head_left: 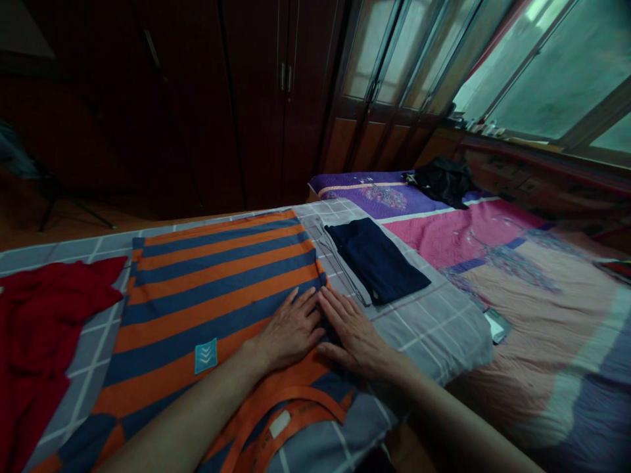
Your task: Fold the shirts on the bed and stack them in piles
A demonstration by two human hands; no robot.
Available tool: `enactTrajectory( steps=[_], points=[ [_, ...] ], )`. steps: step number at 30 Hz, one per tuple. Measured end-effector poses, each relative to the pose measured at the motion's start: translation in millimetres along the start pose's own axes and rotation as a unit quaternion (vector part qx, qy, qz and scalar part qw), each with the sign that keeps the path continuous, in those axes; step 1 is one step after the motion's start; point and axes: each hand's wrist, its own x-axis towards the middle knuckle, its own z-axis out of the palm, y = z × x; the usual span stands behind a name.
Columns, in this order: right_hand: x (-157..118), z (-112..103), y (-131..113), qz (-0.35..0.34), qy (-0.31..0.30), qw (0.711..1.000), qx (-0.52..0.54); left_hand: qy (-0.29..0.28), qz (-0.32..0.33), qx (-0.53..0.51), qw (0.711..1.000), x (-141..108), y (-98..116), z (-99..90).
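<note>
An orange and blue striped shirt [217,282] lies spread over a grey checked cloth [444,328], its collar toward me. A teal patch [206,356] shows on its front. My left hand [293,328] rests flat on the shirt near its right edge, fingers stretched out. Beside it, my right hand [352,332] lies with its fingers extended over that same edge, the fingertips of both hands close together. Neither hand visibly grips the fabric. Just beyond my right hand is a folded dark blue garment [379,259], with a grey folded piece [348,269] along its left side.
A crumpled red garment [39,328] lies at the left. To the right, a bed with a patterned cover [517,295] holds a black garment [441,180] and a small flat object [497,326]. Dark wardrobes [256,112] stand behind; a window [557,72] is at upper right.
</note>
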Motion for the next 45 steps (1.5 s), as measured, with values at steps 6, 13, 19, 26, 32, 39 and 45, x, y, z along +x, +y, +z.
enactTrajectory(
  steps=[6,13,19,26,32,39,45],
  points=[
    [-4.5,27.2,15.6,0.041,-0.018,0.997,-0.058,-0.01,-0.038,0.001,0.999,-6.4,-6.2,-1.7],
    [-1.4,19.9,12.5,0.009,-0.005,0.998,-0.07,-0.017,-0.036,-0.01,0.999,-9.1,-9.2,-4.0],
    [3.8,20.1,12.3,-0.079,-0.006,0.995,-0.067,-0.029,-0.047,-0.041,0.998,-8.2,-8.8,-10.1],
    [37.3,-0.4,-3.5,-0.184,0.035,0.982,-0.013,-0.087,-0.134,-0.026,0.987,-52.7,-37.0,-105.6],
    [72.5,-8.7,-82.2,-0.333,-0.134,0.925,0.127,0.007,-0.367,0.018,0.93,-168.5,-40.4,-169.0],
    [100.5,-3.3,-149.2,-0.452,-0.249,0.826,0.227,0.068,-0.573,-0.017,0.817,-257.2,20.5,-133.7],
    [104.3,22.0,-163.6,-0.474,-0.265,0.805,0.239,0.06,-0.647,0.017,0.76,-259.9,33.3,-107.8]
  ],
)
